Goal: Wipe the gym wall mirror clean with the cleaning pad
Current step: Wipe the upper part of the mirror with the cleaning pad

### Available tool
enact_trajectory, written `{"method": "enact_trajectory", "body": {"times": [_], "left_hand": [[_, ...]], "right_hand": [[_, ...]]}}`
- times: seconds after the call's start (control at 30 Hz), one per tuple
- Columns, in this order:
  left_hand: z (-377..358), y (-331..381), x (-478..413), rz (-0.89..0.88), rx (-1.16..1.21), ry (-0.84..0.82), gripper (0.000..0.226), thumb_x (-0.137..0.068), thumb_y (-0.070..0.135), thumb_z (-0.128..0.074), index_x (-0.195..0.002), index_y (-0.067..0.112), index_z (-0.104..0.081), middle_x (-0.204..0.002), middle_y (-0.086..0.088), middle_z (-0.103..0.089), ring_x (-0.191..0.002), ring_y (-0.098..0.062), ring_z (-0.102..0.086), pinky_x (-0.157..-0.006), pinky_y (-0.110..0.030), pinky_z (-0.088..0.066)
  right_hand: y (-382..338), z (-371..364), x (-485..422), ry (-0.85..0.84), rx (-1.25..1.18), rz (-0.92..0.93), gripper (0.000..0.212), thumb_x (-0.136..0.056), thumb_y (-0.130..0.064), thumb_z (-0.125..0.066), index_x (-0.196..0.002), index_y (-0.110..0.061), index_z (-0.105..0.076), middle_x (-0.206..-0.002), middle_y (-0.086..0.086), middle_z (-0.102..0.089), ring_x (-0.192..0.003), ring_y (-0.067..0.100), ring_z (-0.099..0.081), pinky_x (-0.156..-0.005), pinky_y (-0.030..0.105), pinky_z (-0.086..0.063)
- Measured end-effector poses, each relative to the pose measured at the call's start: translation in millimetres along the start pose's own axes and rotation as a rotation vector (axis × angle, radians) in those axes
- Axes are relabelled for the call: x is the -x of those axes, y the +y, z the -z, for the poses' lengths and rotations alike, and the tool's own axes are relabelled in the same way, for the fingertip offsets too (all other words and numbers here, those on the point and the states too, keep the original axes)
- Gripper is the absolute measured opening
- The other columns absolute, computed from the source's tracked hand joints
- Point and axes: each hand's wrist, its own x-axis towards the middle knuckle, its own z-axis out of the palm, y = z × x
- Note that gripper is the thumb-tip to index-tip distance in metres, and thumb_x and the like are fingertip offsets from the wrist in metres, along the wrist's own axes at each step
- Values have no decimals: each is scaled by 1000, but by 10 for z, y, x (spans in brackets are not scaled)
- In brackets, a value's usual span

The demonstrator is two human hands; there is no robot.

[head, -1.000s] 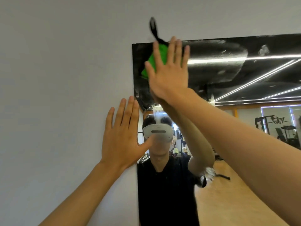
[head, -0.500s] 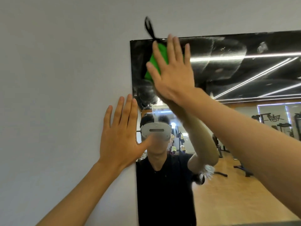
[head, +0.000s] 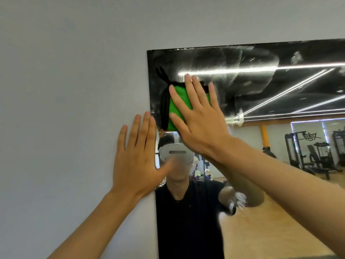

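Gym wall mirror (head: 261, 184): upper corner streaked, lower glass unwiped, you judge. Your right hand (head: 197, 116), fingers flat, presses green cleaning pad (head: 177, 107) there; left hand (head: 138, 161) flat on wall (head: 65, 109).

Wall and mirror, as I saw them

I saw a pale grey wall (head: 65, 90) carrying the mirror (head: 280, 101). Pressed flat on the glass near its upper left corner was the green cleaning pad (head: 177, 107), under my right hand (head: 199, 124); my left hand (head: 138, 161) lay flat across the mirror's left edge.
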Motion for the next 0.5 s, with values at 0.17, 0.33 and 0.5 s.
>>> {"method": "enact_trajectory", "body": {"times": [0.17,0.33,0.5], "left_hand": [[20,8,4,-8,13,-13,97,-100,70,-30,-168,4,-11,-177,-11,-4,-164,-29,-4,-132,-54,-8],[13,6,4,1,12,-23,98,-100,73,-27,-168,5,-9,-178,-11,-3,-164,-28,-2,-132,-53,-8],[18,10,9,3,23,-17,98,-101,74,-18,-168,3,-8,-177,-12,-2,-164,-28,-2,-132,-54,-8]], "right_hand": [[298,60,160,-67,31,33,67,-106,-63,-8,-166,-35,-6,-174,11,4,-160,25,8,-127,55,9],[497,174,-814,2,-57,-242,68,-105,-62,-4,-166,-34,0,-173,12,10,-159,25,15,-126,53,14],[-81,-1,-388,1,18,24,66,-106,-58,-3,-166,-30,-1,-173,15,6,-160,29,10,-128,54,8]]}}
